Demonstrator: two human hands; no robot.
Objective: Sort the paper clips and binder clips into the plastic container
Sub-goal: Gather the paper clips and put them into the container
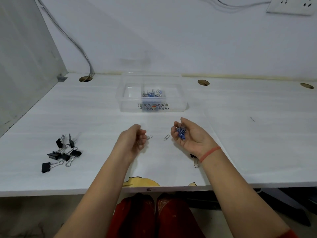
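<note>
Head view: cupping a bunch of blue paper clips (181,132) palm-up in the right hand (190,134), fingers curled round them, likely gathering one load. Left hand (135,140) fingers curled beside a loose clip (149,137); cannot tell if pinching. Second clip (166,137) just off right fingertips. Binder clips (63,152) well left of the left fingers, unsorted. Beyond both fingertips, plastic container (151,107): sorted clips (152,93) in right compartment, left seemingly bare.

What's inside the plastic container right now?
A heap of blue and silver paper clips lies in the right compartment of the plastic container. The left compartment shows nothing. Clips lower in the heap are covered.
</note>
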